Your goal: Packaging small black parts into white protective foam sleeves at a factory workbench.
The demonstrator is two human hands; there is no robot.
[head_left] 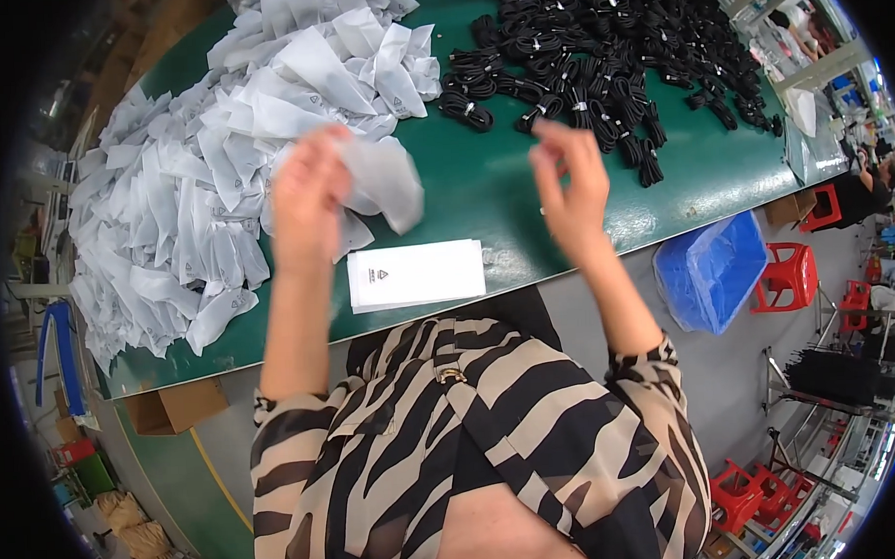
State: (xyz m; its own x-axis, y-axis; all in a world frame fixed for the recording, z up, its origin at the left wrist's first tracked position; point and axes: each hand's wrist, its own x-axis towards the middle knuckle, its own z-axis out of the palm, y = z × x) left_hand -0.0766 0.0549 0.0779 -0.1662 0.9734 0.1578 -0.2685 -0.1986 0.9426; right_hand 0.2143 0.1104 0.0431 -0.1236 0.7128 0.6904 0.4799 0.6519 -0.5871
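Fingers of the left hand (306, 191) pinch a translucent bag (383, 180) above the green table (484, 194); right hand (573, 191) hovers empty, fingers loosely curled; flat white stack (416, 274) just below — bag pile (217, 159) and coiled black cables (607, 47) remain large; plenty left, seemingly.

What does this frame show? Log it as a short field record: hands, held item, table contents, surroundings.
left hand: left hand raised, holding a translucent white bag
right hand: right hand raised, fingers curled, nothing visibly held
table: green table
left of table: heap of white bags
far right of table: pile of coiled black cables
near edge: flat stack of white bags
floor: blue bin, red stools
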